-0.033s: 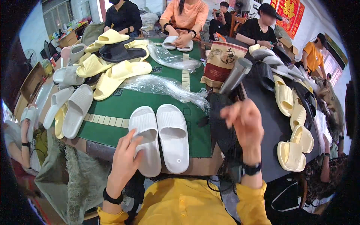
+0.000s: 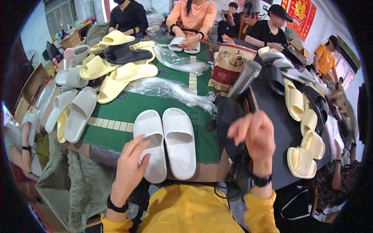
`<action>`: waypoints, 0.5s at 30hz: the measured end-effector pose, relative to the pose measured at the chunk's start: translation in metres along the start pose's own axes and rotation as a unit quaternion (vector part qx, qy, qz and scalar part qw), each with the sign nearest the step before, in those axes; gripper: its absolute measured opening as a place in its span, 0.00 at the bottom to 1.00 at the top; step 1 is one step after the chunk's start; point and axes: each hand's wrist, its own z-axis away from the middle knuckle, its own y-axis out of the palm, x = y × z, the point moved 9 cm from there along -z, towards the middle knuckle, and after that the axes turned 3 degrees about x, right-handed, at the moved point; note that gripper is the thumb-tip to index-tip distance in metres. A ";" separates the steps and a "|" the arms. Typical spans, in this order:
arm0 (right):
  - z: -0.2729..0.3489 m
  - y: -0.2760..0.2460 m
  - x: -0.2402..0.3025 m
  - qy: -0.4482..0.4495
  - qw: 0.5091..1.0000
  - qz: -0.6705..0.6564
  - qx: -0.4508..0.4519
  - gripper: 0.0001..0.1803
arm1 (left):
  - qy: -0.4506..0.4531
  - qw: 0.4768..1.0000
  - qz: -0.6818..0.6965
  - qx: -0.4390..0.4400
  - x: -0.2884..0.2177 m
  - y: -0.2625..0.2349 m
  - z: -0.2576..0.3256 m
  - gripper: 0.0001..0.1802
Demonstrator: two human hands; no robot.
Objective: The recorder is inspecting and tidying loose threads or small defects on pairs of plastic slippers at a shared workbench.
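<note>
Two white slide slippers (image 2: 179, 143) stand side by side before me on a green mat (image 2: 112, 144), toes pointing away. Over the outer edge of the left slipper (image 2: 152, 163) hovers my left hand (image 2: 131, 161), its fingers apart and nothing in them. My right hand (image 2: 254, 136) is raised over the dark gap right of the mat, beside a black cloth-like item (image 2: 227, 116). Its fingers are curled and smeared by motion, so whether they pinch anything cannot be made out. Beyond the slippers lies a bundle of clear plastic bags (image 2: 171, 91).
Yellow, grey and black slippers (image 2: 130, 72) are heaped at the far left. Another row of slippers (image 2: 294, 101) lies on the dark table at right. A paper bag (image 2: 231, 66) and a steel flask (image 2: 245, 79) stand between. Across the table, a person's hands (image 2: 186, 42) touch white slippers.
My right hand has dropped slightly, its fingers still curled. My left hand has barely shifted. The white slippers stay in place.
</note>
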 end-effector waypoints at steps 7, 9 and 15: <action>0.048 0.128 0.011 0.043 0.944 0.193 0.266 0.03 | 0.099 0.884 0.447 0.097 -0.105 0.017 0.013 0.25; 0.052 0.130 0.017 0.015 0.941 0.206 0.268 0.04 | 0.150 0.871 0.458 0.095 -0.115 0.018 0.016 0.22; 0.064 0.064 0.070 -0.066 0.993 -0.073 0.062 0.13 | 0.145 0.932 0.333 0.020 -0.089 0.013 0.013 0.10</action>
